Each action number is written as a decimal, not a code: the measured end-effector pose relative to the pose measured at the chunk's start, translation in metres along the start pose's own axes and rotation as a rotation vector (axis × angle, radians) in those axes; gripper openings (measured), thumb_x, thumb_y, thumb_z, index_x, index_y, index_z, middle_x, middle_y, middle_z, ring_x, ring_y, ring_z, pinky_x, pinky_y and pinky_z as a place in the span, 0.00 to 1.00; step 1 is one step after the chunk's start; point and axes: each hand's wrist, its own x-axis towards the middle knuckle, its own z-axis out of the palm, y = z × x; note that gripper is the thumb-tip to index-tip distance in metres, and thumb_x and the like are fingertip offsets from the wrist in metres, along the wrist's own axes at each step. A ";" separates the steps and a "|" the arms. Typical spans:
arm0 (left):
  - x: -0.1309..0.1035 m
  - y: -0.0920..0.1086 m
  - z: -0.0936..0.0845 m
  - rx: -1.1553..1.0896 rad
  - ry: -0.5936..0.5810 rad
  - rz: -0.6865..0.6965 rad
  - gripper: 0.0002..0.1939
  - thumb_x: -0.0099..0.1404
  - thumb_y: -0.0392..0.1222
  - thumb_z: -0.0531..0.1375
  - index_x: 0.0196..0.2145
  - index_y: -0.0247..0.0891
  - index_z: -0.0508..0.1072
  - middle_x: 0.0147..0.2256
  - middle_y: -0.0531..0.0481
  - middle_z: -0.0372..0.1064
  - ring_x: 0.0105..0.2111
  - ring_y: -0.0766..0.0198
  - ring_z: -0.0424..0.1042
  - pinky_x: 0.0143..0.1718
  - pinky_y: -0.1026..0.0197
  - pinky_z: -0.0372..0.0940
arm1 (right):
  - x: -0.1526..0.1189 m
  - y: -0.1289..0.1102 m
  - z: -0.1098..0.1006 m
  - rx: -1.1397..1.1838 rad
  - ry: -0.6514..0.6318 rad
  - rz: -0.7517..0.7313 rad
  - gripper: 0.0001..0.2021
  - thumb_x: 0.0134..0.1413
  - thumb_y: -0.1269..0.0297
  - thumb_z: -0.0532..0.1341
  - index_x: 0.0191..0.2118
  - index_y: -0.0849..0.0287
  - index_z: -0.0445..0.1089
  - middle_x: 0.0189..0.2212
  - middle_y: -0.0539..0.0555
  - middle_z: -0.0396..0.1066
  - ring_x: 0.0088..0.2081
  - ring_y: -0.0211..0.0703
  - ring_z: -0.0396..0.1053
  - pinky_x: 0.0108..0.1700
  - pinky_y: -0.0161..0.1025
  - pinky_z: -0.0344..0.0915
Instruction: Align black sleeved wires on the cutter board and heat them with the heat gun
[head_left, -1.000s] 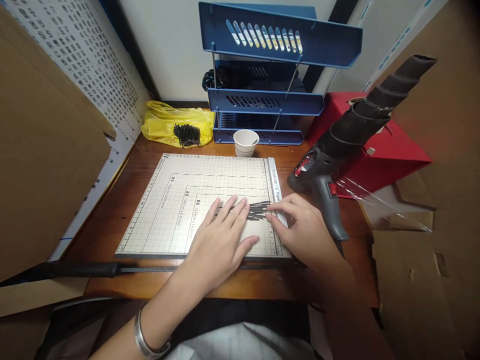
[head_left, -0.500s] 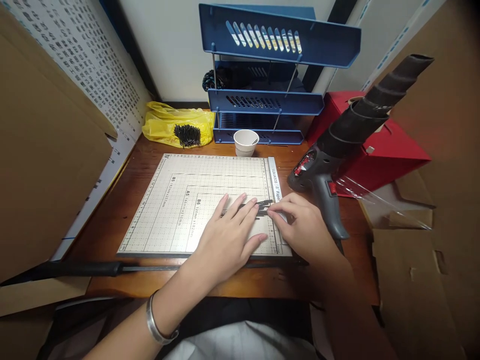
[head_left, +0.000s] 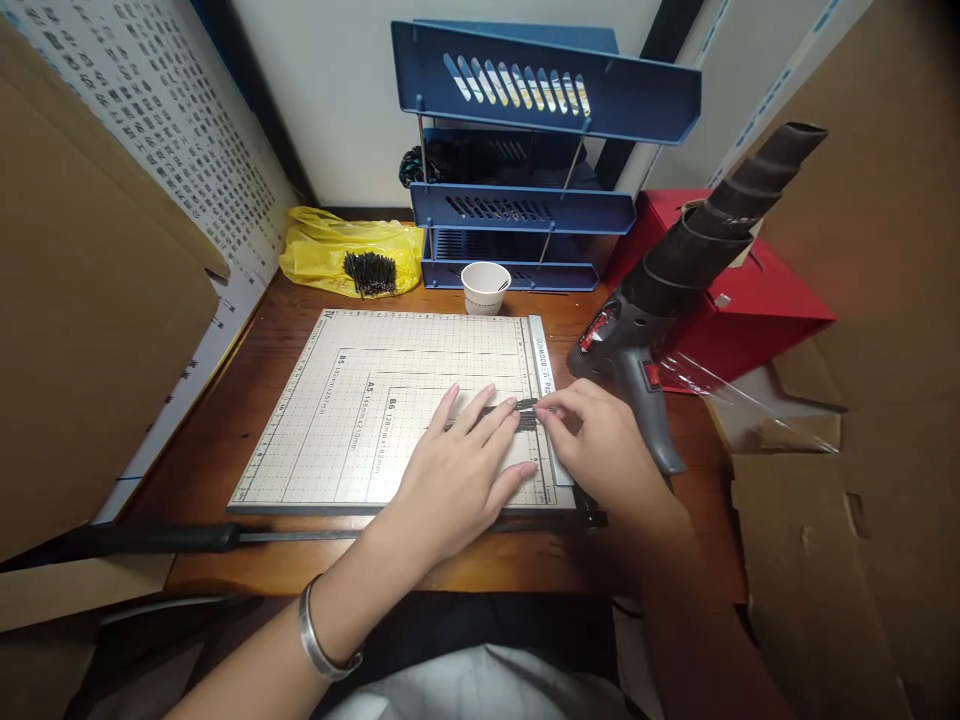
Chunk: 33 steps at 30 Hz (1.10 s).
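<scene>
Head view on my screen, and from this end I get a wooden desk [head_left: 196, 455] with a blue rack [head_left: 645, 108] at the back, then a gridded board [head_left: 420, 350] laid flat right in front of the person. How do the hands read to you?

Left hand [head_left: 459, 480] is flat on the board, fingers spread, not curled round anything. Fingertips lie across the black strips [head_left: 527, 422], I'd guess to stop them sliding or rolling about.

And the right hand [head_left: 600, 440]? I've got it bent over the board's right edge, by the pale rail [head_left: 540, 352].

Same. Thumb and forefinger tips are close together at the strips' right ends. Can't tell if they're really pinching one or just nudging. I'd bet they're evening up the ends, with the other hand as the weight.

So where's the bundle exactly?

Partly under the left fingers, poking out rightward to the right fingertips, so it sits between the hands. Bits peek out left too. Individual strips are too small for me to count, sorry.
</scene>
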 end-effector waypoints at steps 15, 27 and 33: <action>0.011 0.002 0.003 0.027 0.017 -0.025 0.32 0.78 0.56 0.40 0.67 0.31 0.61 0.68 0.44 0.58 0.70 0.48 0.51 0.70 0.38 0.41 | 0.005 -0.001 -0.001 0.001 0.058 0.063 0.08 0.58 0.65 0.60 0.34 0.55 0.78 0.28 0.51 0.69 0.31 0.39 0.67 0.37 0.39 0.60; -0.009 0.001 -0.006 0.049 0.095 -0.108 0.33 0.78 0.56 0.43 0.69 0.29 0.55 0.70 0.44 0.52 0.70 0.51 0.49 0.71 0.42 0.43 | 0.002 -0.001 -0.004 0.042 0.031 0.060 0.07 0.57 0.66 0.61 0.35 0.55 0.78 0.28 0.50 0.68 0.30 0.38 0.67 0.36 0.39 0.60; -0.029 0.007 -0.002 0.062 0.086 -0.107 0.30 0.78 0.55 0.45 0.67 0.32 0.60 0.68 0.47 0.56 0.69 0.50 0.52 0.70 0.40 0.45 | -0.003 0.002 -0.004 0.079 -0.088 0.001 0.06 0.57 0.66 0.62 0.35 0.55 0.78 0.28 0.50 0.68 0.33 0.39 0.67 0.38 0.39 0.60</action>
